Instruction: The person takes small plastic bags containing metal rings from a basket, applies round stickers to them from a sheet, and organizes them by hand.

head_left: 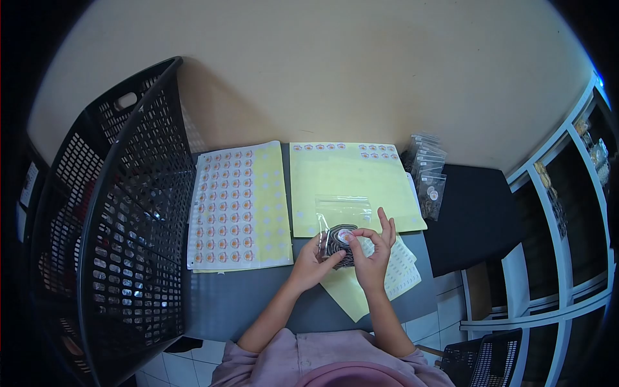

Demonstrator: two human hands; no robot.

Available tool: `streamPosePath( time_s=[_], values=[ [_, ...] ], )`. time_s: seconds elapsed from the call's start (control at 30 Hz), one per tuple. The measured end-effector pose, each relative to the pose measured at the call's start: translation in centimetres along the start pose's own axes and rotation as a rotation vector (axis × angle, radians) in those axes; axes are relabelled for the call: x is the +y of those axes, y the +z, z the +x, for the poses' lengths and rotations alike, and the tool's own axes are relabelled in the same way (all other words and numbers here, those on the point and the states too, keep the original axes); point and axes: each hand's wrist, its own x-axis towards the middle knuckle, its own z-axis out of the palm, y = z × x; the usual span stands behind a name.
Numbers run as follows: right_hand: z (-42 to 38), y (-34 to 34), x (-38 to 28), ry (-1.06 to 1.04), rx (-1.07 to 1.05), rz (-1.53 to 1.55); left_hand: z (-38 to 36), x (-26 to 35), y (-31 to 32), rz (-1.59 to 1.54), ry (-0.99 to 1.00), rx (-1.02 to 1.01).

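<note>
In the head view, my left hand grips a clear zip bag from its left side, with the thumb across its front. Inside the bag are dark, striped, coiled loops whose kind I cannot make out. My right hand pinches a round white sticker between thumb and forefinger against the front of the bag, its other fingers raised. Below the hands lie yellow sticker sheets, partly covered. Behind the bag is a mostly bare yellow backing sheet with a few stickers along its top.
A sheet of round orange-and-white stickers lies on the grey table at left. Beside it stands a tall black basket. Several filled clear bags are stacked at right, near a black surface and white shelving.
</note>
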Motion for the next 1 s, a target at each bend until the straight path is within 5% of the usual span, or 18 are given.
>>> streamPosePath(
  time_s=[0.3, 0.5, 0.57, 0.67, 1.0],
  values=[
    [-0.3, 0.6, 0.3, -0.113, 0.094, -0.079, -0.1, -0.1, 0.0, 0.004, 0.0, 0.0],
    [-0.7, 1.2, 1.3, -0.161, 0.111, 0.139, 0.2, 0.1, 0.1, 0.029, 0.005, 0.041],
    [-0.7, 1.6, 2.0, 0.083, 0.053, 0.526, 0.2, 0.3, 0.3, 0.029, 0.013, 0.038],
    [0.0, 0.7, 1.7, 0.258, 0.002, 0.615, 0.0, 0.5, 0.5, 0.061, 0.012, 0.002],
    [0.0, 0.3, 0.8, 0.337, -0.008, 0.737, 0.1, 0.2, 0.2, 0.037, 0.02, 0.025]
  ],
)
